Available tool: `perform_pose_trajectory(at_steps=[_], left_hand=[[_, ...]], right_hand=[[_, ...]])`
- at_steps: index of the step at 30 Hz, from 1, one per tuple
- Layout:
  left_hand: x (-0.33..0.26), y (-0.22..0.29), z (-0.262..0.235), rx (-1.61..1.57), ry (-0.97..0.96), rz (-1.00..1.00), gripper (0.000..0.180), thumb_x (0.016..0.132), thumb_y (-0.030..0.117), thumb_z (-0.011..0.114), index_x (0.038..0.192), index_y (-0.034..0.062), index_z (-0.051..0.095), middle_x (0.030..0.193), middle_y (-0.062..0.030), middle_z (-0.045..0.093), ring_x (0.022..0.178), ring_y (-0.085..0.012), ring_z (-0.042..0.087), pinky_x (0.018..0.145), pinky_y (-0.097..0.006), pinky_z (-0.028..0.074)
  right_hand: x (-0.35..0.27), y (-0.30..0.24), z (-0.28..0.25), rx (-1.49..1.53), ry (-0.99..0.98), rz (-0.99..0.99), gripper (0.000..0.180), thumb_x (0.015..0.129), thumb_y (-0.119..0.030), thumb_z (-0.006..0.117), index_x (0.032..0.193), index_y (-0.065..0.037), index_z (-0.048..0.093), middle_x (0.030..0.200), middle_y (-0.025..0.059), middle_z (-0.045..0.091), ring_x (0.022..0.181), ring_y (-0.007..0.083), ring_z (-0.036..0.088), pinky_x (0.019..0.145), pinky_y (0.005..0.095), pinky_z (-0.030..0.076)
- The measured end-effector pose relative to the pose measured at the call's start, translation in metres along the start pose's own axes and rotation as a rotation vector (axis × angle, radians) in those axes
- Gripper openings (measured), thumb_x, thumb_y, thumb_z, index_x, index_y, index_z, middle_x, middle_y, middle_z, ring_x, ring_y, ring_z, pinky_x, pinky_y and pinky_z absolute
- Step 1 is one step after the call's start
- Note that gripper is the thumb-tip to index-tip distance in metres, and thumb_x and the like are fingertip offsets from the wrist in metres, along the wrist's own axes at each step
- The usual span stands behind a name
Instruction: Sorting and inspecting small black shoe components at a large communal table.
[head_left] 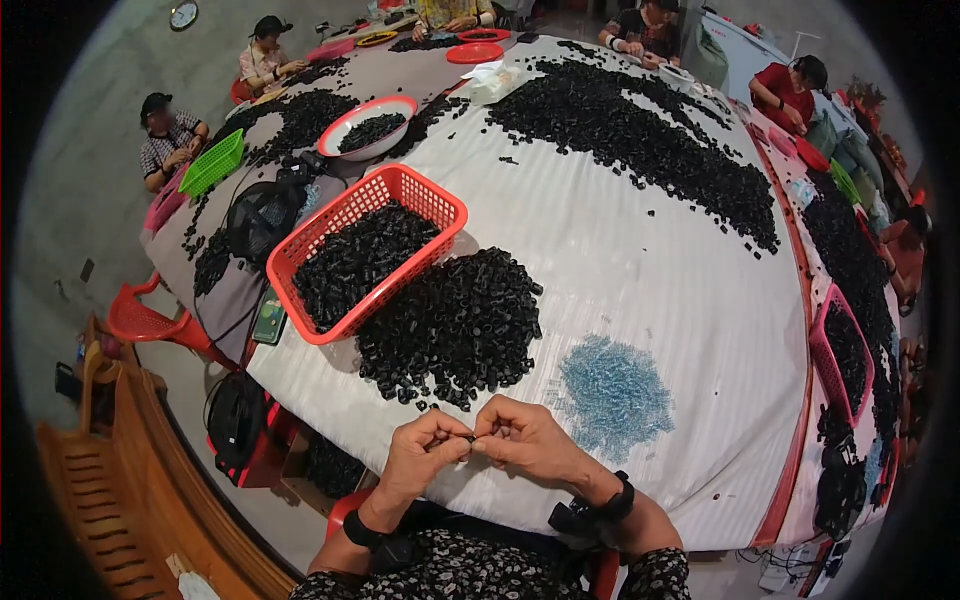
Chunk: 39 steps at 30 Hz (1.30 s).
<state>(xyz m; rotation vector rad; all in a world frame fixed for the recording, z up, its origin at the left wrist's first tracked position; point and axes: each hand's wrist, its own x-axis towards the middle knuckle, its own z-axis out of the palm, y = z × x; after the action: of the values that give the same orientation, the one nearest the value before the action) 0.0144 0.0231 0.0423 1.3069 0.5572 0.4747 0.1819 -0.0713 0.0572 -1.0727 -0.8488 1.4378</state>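
Red basket [300, 262] sits left on the white-covered counter [660, 300], loaded with small black plastic pieces. Just right of it, touching its rim, a loose black pile [452, 325] of the same pieces. Right again, near but apart, a smaller pile of pale blue bits [612, 392].

Left hand [420, 455] and right hand [525, 440] meet at the near edge of the counter, just below the black pile. Left fingers [452, 437] and right fingers [490, 430] are both pinched together on 1 tiny black piece [471, 438], held between the 2 hands just above the cloth. The piece is mostly hidden by the fingertips; its exact shape cannot be told. Both wrists wear black bands.

Handling judgement: the piece looks very light, hard and rigid, probably moulded plastic, smooth enough to slip out of a loose pinch. Not fragile, but easy to drop and lose among the pile. Best taken by thumb and forefinger tips across its sides, 1 hand each end, with light pressure. The blue bits look smaller still and likely need the same fingertip grip.

Far right, a pink basket [822, 350] with more black pieces. Other people sit around the far side of the counter.
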Motion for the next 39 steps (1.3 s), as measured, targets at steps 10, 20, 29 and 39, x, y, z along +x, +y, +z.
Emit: perform_pose_trajectory(at_steps=[10,20,29,39], left_hand=[[-0.007,-0.009,0.001,-0.171,-0.044,-0.106,0.0,0.081,-0.005,0.056,0.081,-0.0047,0.056,0.075,-0.0106,0.062,0.066,-0.0132,0.059,0.062,-0.026,0.05],[-0.005,-0.004,0.007,-0.24,-0.11,-0.066,0.007,0.083,0.002,0.057,0.085,-0.0043,0.057,0.076,-0.0101,0.061,0.064,-0.0124,0.058,0.06,-0.025,0.048],[-0.013,-0.01,-0.008,-0.353,-0.026,-0.09,0.006,0.085,-0.002,0.053,0.087,-0.0055,0.057,0.076,-0.0092,0.06,0.066,-0.0119,0.056,0.064,-0.025,0.048],[-0.023,-0.014,-0.025,-0.323,-0.019,-0.108,0.011,0.085,-0.001,0.055,0.094,-0.0062,0.058,0.08,-0.0095,0.061,0.071,-0.0116,0.057,0.068,-0.024,0.048]], right_hand=[[0.01,0.008,-0.016,-0.062,-0.215,0.054,0.017,0.079,-0.011,0.069,0.077,-0.005,0.053,0.069,-0.0055,0.047,0.06,0.0023,0.042,0.054,0.0175,0.034],[0.005,-0.004,-0.02,-0.181,-0.206,0.004,0.022,0.078,-0.018,0.07,0.074,-0.005,0.053,0.067,-0.0042,0.048,0.062,0.004,0.041,0.053,0.0212,0.033],[-0.003,-0.026,-0.053,-0.819,0.615,-0.212,0.013,0.081,-0.012,0.058,0.078,-0.001,0.052,0.073,0.0124,0.052,0.064,0.0246,0.05,0.059,0.0321,0.042],[0.012,0.008,-0.02,-1.004,0.278,-0.257,0.009,0.082,-0.008,0.055,0.083,-0.001,0.051,0.079,0.0151,0.048,0.075,0.0332,0.053,0.064,0.0406,0.044]])
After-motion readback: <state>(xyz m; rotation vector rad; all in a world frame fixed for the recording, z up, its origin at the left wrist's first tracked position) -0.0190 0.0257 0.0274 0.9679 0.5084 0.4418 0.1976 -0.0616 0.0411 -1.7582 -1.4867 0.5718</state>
